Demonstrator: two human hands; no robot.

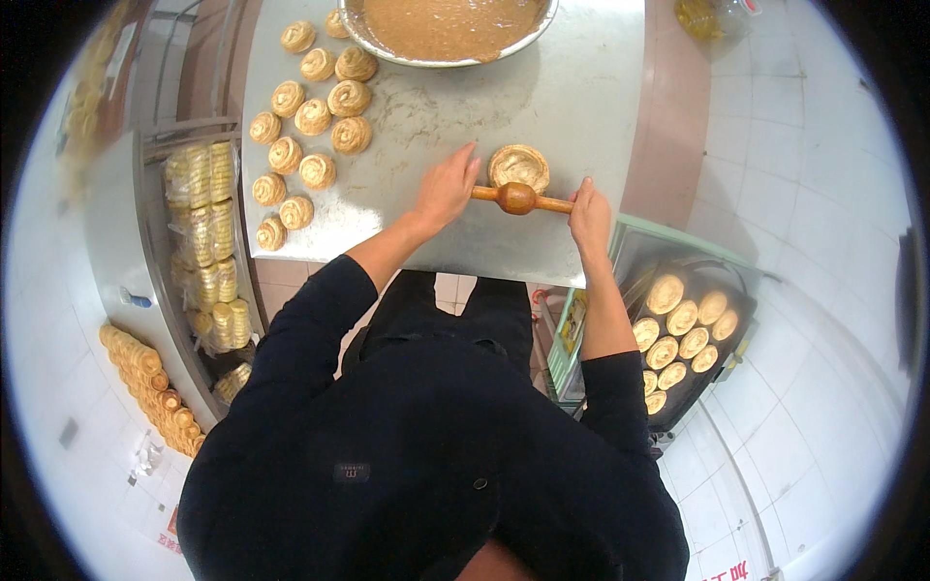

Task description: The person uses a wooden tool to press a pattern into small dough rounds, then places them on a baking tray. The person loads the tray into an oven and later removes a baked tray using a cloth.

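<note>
A short wooden rolling pin (516,198) with a bulging middle lies across the near edge of a round, flattened piece of coiled dough (519,165). My right hand (590,214) grips the pin's right handle. At the other end, my left hand (448,185) rests against the left handle with its fingers extended; whether it grips the handle is hard to tell. Several coiled dough rounds (312,116) sit on the left part of the metal worktable (436,109). A large metal bowl (450,62) of brown paste stands at the table's far side.
To my right, a dark tray (686,396) holds several flattened dough rounds beside a green-framed appliance (679,236). Bagged rounds (203,232) fill a shelf on the left, near a brush (136,298) and more stacked rounds (149,385). A plastic bottle (716,18) of yellow liquid stands at far right.
</note>
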